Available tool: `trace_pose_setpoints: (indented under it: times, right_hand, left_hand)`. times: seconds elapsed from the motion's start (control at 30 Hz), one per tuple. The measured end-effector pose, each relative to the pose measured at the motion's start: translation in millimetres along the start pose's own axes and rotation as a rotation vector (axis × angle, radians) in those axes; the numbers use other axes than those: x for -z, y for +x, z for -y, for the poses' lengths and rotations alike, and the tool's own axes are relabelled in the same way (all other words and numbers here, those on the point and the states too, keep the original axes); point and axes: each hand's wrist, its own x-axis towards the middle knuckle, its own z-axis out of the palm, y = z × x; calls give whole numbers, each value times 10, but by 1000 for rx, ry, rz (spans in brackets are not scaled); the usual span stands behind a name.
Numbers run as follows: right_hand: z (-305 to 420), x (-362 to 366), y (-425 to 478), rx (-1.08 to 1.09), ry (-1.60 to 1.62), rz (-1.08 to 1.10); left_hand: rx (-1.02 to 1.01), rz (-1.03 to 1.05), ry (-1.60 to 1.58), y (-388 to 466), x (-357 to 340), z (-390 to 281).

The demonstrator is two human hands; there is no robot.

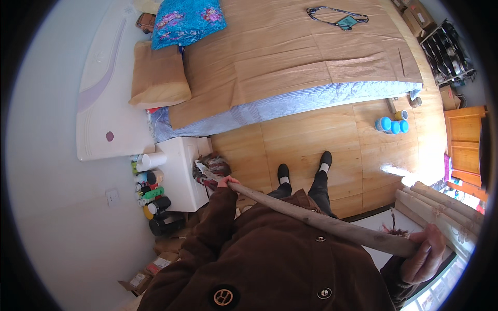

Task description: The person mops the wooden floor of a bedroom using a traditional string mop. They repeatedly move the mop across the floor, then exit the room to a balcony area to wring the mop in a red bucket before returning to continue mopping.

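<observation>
A wooden mop handle (311, 219) runs slantwise across the front of my brown coat. My left hand (227, 181) grips it low down, close to the mop head. Around the handle's upper end my right hand (426, 252) is closed, at the lower right of the view. The mop head (213, 167), a bundle of grey and reddish cloth strips, is beside the drawer front of a white nightstand (181, 175). Whether the strips touch the floor or the nightstand, I cannot tell. Both my feet, in black shoes (284, 171), stand on the wood-patterned floor (311, 132).
Ahead is a bed with a brown cover (272, 50); a lanyard with a card (347, 22) lies on it. Blue-lidded containers (395, 126) stand on the floor at right. Bottles and jars (155, 192) crowd the nightstand's wall side. A windowsill with a curtain (439, 210) is at right.
</observation>
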Motion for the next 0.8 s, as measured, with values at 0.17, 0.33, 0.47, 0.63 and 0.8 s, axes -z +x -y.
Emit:
trace_pose_setpoints:
  times: [0.17,0.33,0.47,0.63,0.8]
  right_hand:
    - [245,-226,146,253,50,96]
    - [319,-418,395,389,178,326]
    - [295,-385,542,507,269,373]
    - [143,-450,504,394,215,395]
    - [-39,-465,319,275,94,401]
  left_hand:
    - [-165,220,18,194,-259,-306]
    - [-81,67,-492,160,-445,-402]
    - [-162,92,-480,38,-166,-84]
    - [-97,28,-553,-62,500,454]
    - [-345,104,363,-129,714,725]
